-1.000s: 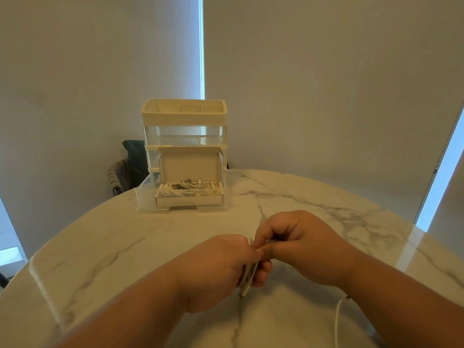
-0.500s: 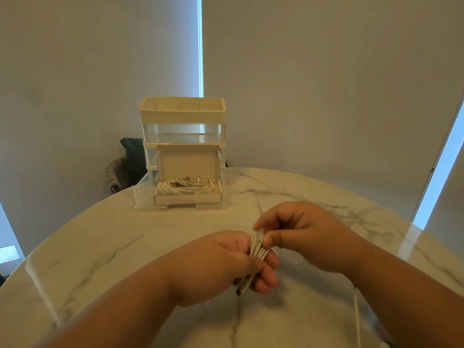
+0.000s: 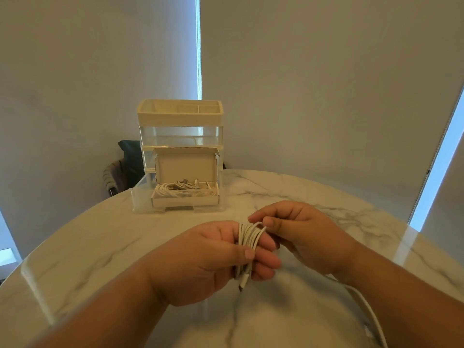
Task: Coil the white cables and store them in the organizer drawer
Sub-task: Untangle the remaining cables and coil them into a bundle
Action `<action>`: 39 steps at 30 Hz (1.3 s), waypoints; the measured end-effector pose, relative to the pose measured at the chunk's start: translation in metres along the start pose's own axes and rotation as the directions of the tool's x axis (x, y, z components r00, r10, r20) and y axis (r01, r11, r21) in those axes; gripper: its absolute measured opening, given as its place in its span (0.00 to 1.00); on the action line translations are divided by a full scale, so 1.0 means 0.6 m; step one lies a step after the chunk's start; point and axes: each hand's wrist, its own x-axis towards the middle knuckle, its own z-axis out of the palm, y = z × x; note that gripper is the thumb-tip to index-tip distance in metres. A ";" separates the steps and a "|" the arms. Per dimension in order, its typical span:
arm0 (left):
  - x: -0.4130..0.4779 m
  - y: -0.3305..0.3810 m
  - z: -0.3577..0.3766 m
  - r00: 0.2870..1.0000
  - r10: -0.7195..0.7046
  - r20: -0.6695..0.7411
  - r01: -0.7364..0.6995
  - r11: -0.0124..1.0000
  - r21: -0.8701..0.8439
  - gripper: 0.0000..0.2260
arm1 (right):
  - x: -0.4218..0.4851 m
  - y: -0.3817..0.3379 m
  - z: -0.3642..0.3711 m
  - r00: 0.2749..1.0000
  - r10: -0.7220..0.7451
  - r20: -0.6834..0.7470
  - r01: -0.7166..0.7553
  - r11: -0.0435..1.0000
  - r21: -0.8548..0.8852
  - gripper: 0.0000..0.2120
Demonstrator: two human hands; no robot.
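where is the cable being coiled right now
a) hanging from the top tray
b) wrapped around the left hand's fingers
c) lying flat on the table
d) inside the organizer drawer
b: the cable loops around the left hand fingers, while the right hand pinches the top loop, above the table.

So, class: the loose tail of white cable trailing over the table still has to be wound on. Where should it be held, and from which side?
Pinch the loose tail near where it leaves the coil, coming from the right with the right hand. The left hand already clamps the loops, and the slack runs off to the right.
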 end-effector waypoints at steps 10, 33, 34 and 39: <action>0.002 0.005 0.000 0.995 -0.002 -0.100 0.036 0.939 0.341 0.14 | -0.004 -0.002 0.012 0.965 0.186 0.186 -0.202 0.977 0.074 0.14; 0.002 -0.001 0.020 0.977 -0.064 -0.203 0.112 0.965 0.239 0.09 | -0.008 -0.026 -0.001 0.993 0.062 0.104 -0.011 0.900 -0.435 0.20; 0.002 -0.001 0.019 0.974 -0.060 -0.217 0.110 0.967 0.229 0.09 | -0.008 -0.025 -0.001 0.998 0.008 0.064 0.017 0.920 -0.392 0.13; 0.004 -0.001 0.013 0.979 -0.061 -0.197 0.086 0.989 0.122 0.09 | -0.005 -0.022 -0.015 0.958 -0.282 -0.051 0.240 0.887 -0.395 0.10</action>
